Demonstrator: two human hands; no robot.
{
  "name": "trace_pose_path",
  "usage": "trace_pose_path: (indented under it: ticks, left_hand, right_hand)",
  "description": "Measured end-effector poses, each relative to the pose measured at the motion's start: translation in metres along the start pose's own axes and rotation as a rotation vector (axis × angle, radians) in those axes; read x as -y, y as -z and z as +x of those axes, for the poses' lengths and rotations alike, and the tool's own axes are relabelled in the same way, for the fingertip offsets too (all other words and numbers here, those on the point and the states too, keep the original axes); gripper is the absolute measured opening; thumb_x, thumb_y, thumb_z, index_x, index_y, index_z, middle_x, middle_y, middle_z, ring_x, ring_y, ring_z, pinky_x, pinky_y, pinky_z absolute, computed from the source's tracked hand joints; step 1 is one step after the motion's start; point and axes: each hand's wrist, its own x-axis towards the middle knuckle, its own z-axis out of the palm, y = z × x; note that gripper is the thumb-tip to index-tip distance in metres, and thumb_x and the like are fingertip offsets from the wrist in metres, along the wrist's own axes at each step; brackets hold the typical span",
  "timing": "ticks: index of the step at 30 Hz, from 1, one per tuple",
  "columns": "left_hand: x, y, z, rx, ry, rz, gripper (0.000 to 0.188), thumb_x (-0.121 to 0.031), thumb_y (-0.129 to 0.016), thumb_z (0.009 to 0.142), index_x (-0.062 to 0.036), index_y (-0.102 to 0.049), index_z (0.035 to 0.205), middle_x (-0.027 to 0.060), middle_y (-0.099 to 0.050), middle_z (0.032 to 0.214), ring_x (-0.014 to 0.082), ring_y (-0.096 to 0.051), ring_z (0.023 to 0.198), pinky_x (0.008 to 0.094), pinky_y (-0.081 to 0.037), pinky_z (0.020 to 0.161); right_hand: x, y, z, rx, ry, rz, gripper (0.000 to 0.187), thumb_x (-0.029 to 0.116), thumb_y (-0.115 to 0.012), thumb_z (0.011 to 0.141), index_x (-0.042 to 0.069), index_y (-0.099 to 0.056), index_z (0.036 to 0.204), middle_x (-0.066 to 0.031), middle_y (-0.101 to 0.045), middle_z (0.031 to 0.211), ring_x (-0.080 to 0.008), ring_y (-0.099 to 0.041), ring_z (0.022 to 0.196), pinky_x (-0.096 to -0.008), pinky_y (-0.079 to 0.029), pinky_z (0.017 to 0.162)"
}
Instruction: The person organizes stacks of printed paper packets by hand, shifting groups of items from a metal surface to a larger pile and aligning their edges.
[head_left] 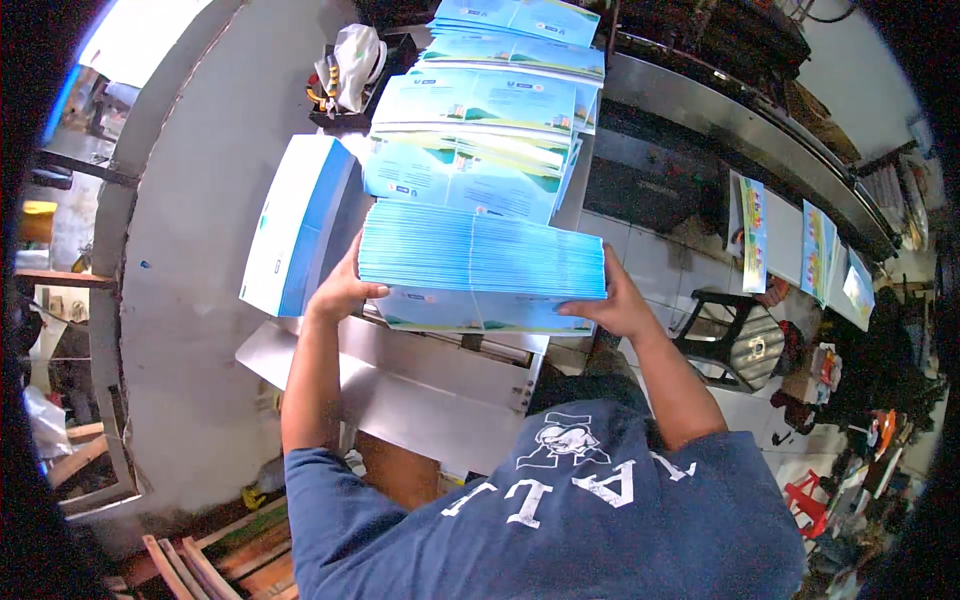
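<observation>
A thick stack of light-blue printed sheets point(480, 245) is gripped at its two ends, its many layered edges facing up. My left hand point(343, 285) closes round the left end, thumb on the near face. Round the right end is my right hand point(612, 302), its thumb pressed on the same near face. Beyond it lie overlapping piles of blue and green printed sheets point(470, 100). To the left, another neat block of blue sheets point(295, 225) lies at a slant beside my left hand. The fingers behind the stack are partly hidden.
Below the stack is a pale metal surface point(400, 385). A black tray holding a white plastic bag point(358, 68) sits at the far left. On the right are a black stool point(730, 340) and printed sheets hanging over a ledge point(753, 235). A red stool point(806, 502) stands lower right.
</observation>
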Motion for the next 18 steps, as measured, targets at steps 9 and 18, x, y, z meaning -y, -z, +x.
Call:
trace_pose_path:
  ticks: [9,18]
  left_hand:
    - [-0.002,0.001,-0.049,-0.137,-0.071,0.143,0.109,-0.013,-0.092,0.061,-0.0014,-0.029,0.15,0.0126,-0.053,0.134,0.0229,-0.048,0.127,0.036,-0.043,0.105]
    - [0.011,-0.051,-0.104,-0.277,0.087,-0.059,0.114,0.006,-0.07,0.061,-0.0132,-0.013,0.158,0.0095,-0.048,0.139,0.0207,-0.054,0.119,0.0341,-0.049,0.093]
  right_hand:
    - [0.023,0.005,-0.008,-0.05,0.076,-0.086,0.106,0.013,-0.092,0.064,0.007,-0.029,0.15,-0.0134,-0.049,0.143,-0.026,-0.049,0.131,-0.0392,-0.04,0.109]
    - [0.02,-0.007,-0.023,0.056,0.099,-0.071,0.125,0.007,-0.089,0.066,0.01,-0.004,0.158,-0.0151,-0.024,0.161,-0.0253,-0.03,0.145,-0.0396,-0.029,0.116]
